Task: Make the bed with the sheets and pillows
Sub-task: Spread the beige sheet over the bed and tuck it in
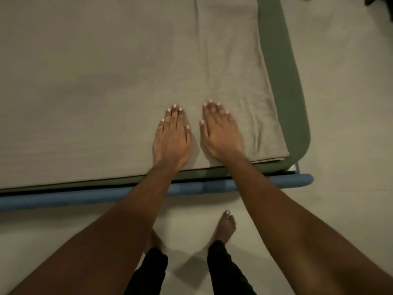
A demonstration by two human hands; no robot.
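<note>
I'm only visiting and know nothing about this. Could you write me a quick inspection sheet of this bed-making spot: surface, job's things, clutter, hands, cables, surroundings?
Surface: grey sheet spread flat over the bed, creased toward its right end.
Job's things: green underlayer shows past the sheet's right edge; no pillows in view.
Clutter: nothing seen.
Hands: left hand and right hand lie flat on the sheet, fingers straight, side by side near its front edge.
Cables: nothing seen.
Surroundings: blue frame rail along the near side; pale floor; a bare foot and dark trousers below; dark object at the top right corner, too cut off to identify.
</note>
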